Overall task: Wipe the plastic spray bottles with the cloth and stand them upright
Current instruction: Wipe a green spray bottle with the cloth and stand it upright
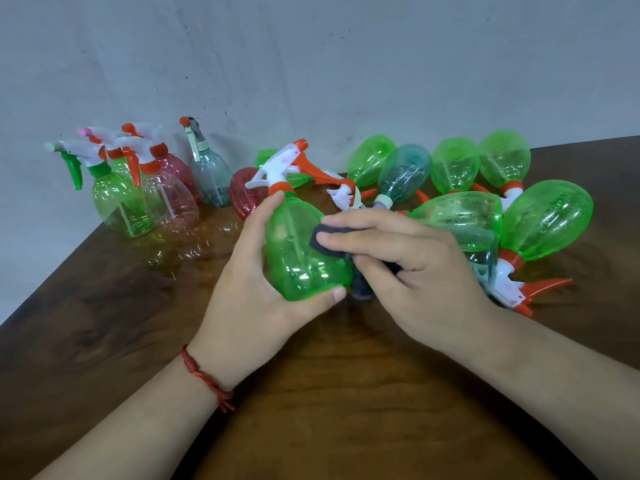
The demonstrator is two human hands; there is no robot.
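- The cloth (pixel 362 284) lies mostly hidden under the right hand (pixel 408 268).
- A red bottle (pixel 242 199) is partly hidden behind the held green bottle (pixel 301 251).
- The table (pixel 104 306) runs off the bottom edge.

Dark wood-grain table (pixel 104 306), bottles in two groups.
Far left: cluster of upright bottles (pixel 119 206), green, pink and teal. Far right: heap of toppled bottles (pixel 547 220), mostly green, one teal bottle (pixel 403 174) among them; a red bottle (pixel 242 197) lies between the groups.
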